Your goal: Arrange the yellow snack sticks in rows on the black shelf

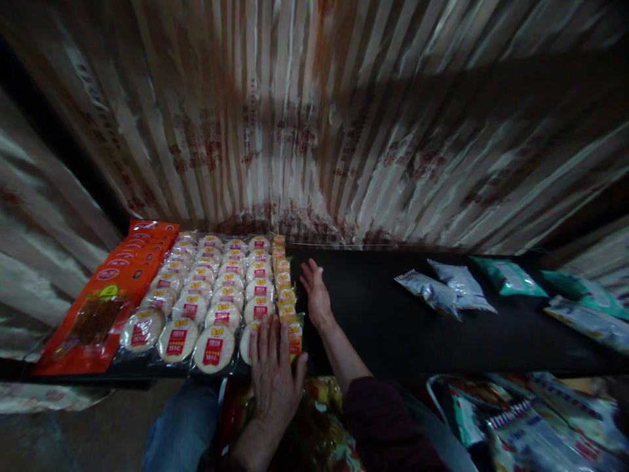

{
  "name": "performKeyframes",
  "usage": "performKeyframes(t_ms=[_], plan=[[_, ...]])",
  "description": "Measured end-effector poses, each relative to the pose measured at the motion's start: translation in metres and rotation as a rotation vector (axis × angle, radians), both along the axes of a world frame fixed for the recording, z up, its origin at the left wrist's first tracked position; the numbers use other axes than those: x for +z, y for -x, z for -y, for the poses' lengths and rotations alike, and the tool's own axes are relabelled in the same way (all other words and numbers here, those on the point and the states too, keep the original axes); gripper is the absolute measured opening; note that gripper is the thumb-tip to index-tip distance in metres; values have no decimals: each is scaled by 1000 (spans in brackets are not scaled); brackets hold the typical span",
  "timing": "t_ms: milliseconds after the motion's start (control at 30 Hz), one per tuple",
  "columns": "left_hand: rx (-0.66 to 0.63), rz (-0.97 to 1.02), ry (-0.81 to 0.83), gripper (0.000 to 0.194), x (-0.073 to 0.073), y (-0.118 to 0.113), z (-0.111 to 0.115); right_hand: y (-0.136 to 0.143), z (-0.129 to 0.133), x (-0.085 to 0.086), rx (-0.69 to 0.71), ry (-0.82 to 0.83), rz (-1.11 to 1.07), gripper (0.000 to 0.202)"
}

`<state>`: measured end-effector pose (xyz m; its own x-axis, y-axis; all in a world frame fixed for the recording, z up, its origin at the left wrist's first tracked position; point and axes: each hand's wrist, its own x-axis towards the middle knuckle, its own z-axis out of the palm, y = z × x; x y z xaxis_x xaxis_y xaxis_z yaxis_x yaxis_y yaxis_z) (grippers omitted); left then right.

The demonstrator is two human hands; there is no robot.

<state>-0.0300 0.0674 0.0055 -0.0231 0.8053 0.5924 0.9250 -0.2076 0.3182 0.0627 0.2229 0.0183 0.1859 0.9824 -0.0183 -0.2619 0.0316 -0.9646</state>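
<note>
My left hand [275, 367] lies flat with its fingers stretched forward, over the front packet of the rightmost row of round white rice crackers [259, 288] and against a row of small yellow packets [282, 275]. Part of the front cracker is hidden under those fingers. To the right of the yellow row my right hand [316, 292] is held with its fingers extended and thumb up, palm toward the packets, with nothing in it. The wrapped crackers with red labels stand in several overlapping rows on a black shelf [363, 328].
Orange packets [105, 288] overlap at the shelf's left end. Silver-white bags [437, 292] and green bags [511, 276] lie on its right part. Below the front edge, a container [437, 400] holds more bags, and yellow packets [324, 393] show between the legs. A printed plastic sheet [314, 131] hangs behind.
</note>
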Motion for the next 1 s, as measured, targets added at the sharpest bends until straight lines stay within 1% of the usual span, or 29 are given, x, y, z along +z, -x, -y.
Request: performKeyframes(t_ms=[200,367,467,533,600,700,733,800,867,933,1000], plan=[[-4,-8,15,67,-3,-1,4,-15,76,0,-96,-93,83,65],[-14,-3,14,70,0,0,9,-24,130,-3,-131,-60,174,60],[-20,4,3,63,3,1,16,-30,158,-4,-131,-52,217,55],[-52,9,-26,55,3,0,26,-34,177,-7,-99,-36,239,51],[-135,9,-50,47,2,-5,39,-39,196,-15,-73,-1,274,48],[-365,15,-62,40,-5,-18,64,-48,221,-35,-124,39,376,46],[-438,21,-37,39,-9,-23,72,-52,227,-42,-150,43,419,46],[-534,20,70,39,-20,-33,86,-61,238,-58,-139,57,479,46],[-539,-11,219,41,-34,-41,96,-70,245,-74,-116,73,538,42],[-462,-50,328,40,-49,-44,101,-79,250,-88,-81,98,632,39],[-374,-77,379,39,-61,-41,102,-84,252,-101,-50,157,770,36]])
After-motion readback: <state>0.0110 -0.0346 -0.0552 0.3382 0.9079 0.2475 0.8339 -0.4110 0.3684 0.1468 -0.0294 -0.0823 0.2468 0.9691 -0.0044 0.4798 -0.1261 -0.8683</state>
